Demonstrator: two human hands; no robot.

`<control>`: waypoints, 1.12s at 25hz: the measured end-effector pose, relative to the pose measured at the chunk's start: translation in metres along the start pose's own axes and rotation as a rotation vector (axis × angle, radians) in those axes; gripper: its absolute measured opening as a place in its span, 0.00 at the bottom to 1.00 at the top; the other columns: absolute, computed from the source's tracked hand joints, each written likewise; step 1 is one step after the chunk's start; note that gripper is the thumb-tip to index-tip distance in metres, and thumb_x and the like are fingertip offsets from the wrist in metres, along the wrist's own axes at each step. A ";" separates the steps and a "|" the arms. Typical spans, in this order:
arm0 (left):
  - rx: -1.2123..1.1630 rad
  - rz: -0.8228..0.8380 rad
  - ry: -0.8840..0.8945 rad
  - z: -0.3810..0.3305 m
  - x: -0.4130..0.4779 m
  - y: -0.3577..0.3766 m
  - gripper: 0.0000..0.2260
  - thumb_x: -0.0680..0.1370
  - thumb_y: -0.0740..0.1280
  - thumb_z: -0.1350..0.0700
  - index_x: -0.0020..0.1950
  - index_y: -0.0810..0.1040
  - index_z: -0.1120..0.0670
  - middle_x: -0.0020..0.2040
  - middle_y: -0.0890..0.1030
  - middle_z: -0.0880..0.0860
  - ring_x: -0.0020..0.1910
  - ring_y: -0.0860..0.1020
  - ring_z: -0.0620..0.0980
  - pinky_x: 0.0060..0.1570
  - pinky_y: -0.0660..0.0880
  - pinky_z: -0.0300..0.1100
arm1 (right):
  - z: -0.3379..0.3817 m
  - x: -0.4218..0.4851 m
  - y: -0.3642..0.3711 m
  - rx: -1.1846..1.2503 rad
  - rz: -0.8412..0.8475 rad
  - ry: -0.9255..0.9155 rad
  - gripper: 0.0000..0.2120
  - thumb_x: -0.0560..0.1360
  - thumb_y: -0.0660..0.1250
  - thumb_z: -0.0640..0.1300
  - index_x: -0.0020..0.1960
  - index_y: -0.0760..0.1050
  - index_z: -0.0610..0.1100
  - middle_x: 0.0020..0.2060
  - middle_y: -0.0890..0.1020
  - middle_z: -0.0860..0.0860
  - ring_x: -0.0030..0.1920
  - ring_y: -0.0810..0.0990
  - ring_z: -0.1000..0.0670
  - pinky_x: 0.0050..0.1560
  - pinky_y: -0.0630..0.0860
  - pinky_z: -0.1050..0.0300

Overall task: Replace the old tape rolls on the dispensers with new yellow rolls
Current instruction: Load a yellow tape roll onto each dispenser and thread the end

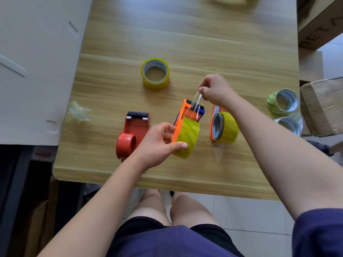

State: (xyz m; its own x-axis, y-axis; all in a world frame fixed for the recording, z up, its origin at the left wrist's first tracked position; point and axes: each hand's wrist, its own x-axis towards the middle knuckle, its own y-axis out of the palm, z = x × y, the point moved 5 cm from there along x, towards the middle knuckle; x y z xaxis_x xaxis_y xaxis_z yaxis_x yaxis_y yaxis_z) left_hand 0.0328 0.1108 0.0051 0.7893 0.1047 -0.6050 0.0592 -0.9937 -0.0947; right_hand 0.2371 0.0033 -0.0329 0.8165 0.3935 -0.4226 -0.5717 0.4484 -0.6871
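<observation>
Wooden table, cardboard box beside it

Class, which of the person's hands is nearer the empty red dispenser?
Left. The left hand, holding the orange dispenser, is just right of the red dispenser; the right hand is farther off, up and right, pinching tape.

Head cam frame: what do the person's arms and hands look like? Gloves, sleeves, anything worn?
No gloves: left hand and right hand are bare, with no rings, watch or bands in view. Both forearms are uncovered. A dark blue-purple short sleeve covers the right upper arm at lower right; no sleeve shows on the left arm.
</observation>
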 end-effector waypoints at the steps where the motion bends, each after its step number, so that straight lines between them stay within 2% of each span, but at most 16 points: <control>1: 0.007 -0.014 -0.006 0.000 0.001 -0.001 0.15 0.68 0.75 0.64 0.52 0.74 0.58 0.44 0.82 0.59 0.40 0.81 0.50 0.45 0.80 0.44 | -0.002 -0.001 -0.001 0.036 0.004 0.012 0.05 0.76 0.62 0.34 0.47 0.76 0.35 0.39 0.80 0.41 0.35 0.80 0.50 0.44 0.80 0.50; 3: 0.015 -0.036 -0.023 0.001 0.002 -0.003 0.15 0.68 0.75 0.63 0.50 0.74 0.56 0.42 0.82 0.56 0.38 0.80 0.48 0.43 0.79 0.40 | -0.004 -0.004 -0.007 0.097 -0.025 0.008 0.04 0.76 0.61 0.33 0.47 0.75 0.35 0.37 0.79 0.42 0.29 0.78 0.56 0.38 0.77 0.57; 4: 0.014 -0.040 -0.029 0.001 0.002 -0.003 0.14 0.68 0.75 0.63 0.49 0.74 0.55 0.42 0.82 0.55 0.38 0.80 0.47 0.42 0.79 0.39 | -0.004 -0.006 -0.010 0.120 -0.049 0.002 0.05 0.76 0.61 0.33 0.47 0.75 0.34 0.35 0.78 0.43 0.29 0.77 0.57 0.38 0.77 0.57; 7: 0.013 -0.034 -0.029 -0.002 0.002 0.000 0.15 0.67 0.76 0.64 0.47 0.74 0.54 0.43 0.82 0.59 0.39 0.80 0.50 0.46 0.79 0.45 | -0.011 -0.004 -0.021 0.133 -0.134 0.007 0.06 0.75 0.60 0.33 0.48 0.76 0.34 0.32 0.76 0.47 0.32 0.77 0.53 0.46 0.78 0.49; 9: -0.001 -0.030 -0.029 -0.005 0.000 0.002 0.16 0.66 0.76 0.64 0.49 0.75 0.56 0.44 0.82 0.60 0.40 0.80 0.51 0.48 0.79 0.47 | -0.018 -0.003 -0.031 0.142 -0.203 0.030 0.06 0.74 0.61 0.34 0.43 0.76 0.39 0.31 0.76 0.49 0.35 0.79 0.49 0.51 0.79 0.43; 13: -0.026 -0.024 -0.057 -0.004 -0.003 0.006 0.18 0.67 0.76 0.64 0.54 0.75 0.60 0.42 0.82 0.58 0.39 0.81 0.51 0.48 0.79 0.45 | -0.028 -0.010 -0.039 0.229 -0.258 0.062 0.12 0.75 0.61 0.35 0.36 0.70 0.47 0.32 0.77 0.48 0.32 0.78 0.52 0.50 0.79 0.43; 16: -0.103 -0.003 -0.039 -0.006 -0.006 0.009 0.17 0.67 0.75 0.65 0.53 0.75 0.60 0.40 0.82 0.56 0.37 0.81 0.48 0.45 0.79 0.44 | -0.029 -0.014 -0.039 0.231 -0.289 0.062 0.13 0.74 0.61 0.36 0.35 0.69 0.50 0.34 0.78 0.47 0.36 0.79 0.47 0.50 0.79 0.42; 19: -0.077 0.017 0.026 -0.010 -0.012 0.013 0.16 0.66 0.75 0.64 0.51 0.75 0.58 0.40 0.82 0.54 0.37 0.81 0.47 0.43 0.79 0.41 | -0.028 -0.007 -0.038 0.222 -0.274 0.061 0.09 0.75 0.61 0.36 0.37 0.72 0.46 0.34 0.77 0.48 0.38 0.79 0.46 0.50 0.79 0.44; 21: -0.069 0.044 0.061 -0.012 -0.016 0.016 0.16 0.66 0.75 0.64 0.49 0.75 0.55 0.39 0.83 0.53 0.38 0.81 0.48 0.43 0.79 0.41 | -0.020 -0.003 -0.038 0.200 -0.233 0.041 0.05 0.75 0.61 0.36 0.43 0.74 0.41 0.34 0.77 0.47 0.34 0.78 0.47 0.47 0.79 0.47; 23: -0.049 0.061 0.086 -0.012 -0.019 0.014 0.15 0.67 0.75 0.64 0.49 0.75 0.55 0.39 0.83 0.52 0.38 0.81 0.47 0.43 0.79 0.41 | -0.011 0.000 -0.036 0.202 -0.169 0.018 0.05 0.76 0.61 0.35 0.47 0.76 0.38 0.31 0.76 0.48 0.30 0.77 0.51 0.42 0.78 0.50; 25: -0.030 0.073 0.106 -0.012 -0.019 0.012 0.15 0.67 0.75 0.65 0.50 0.75 0.56 0.39 0.83 0.53 0.39 0.81 0.49 0.44 0.79 0.42 | -0.006 0.003 -0.033 0.194 -0.127 0.010 0.05 0.76 0.61 0.34 0.44 0.75 0.39 0.30 0.76 0.47 0.29 0.76 0.51 0.41 0.78 0.51; 28: -0.064 0.061 0.114 -0.011 -0.017 0.009 0.15 0.67 0.75 0.65 0.50 0.75 0.56 0.40 0.83 0.56 0.40 0.80 0.53 0.48 0.78 0.50 | -0.008 0.006 -0.026 0.231 -0.107 0.043 0.08 0.76 0.61 0.33 0.39 0.74 0.41 0.31 0.77 0.46 0.29 0.77 0.50 0.41 0.78 0.51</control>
State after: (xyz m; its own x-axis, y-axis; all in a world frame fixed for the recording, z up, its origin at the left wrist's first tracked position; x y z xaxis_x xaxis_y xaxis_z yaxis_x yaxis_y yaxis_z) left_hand 0.0262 0.0999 0.0231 0.8565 0.0424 -0.5144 0.0447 -0.9990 -0.0079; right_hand 0.2577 -0.0123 -0.0226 0.8733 0.3012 -0.3828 -0.4808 0.6592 -0.5782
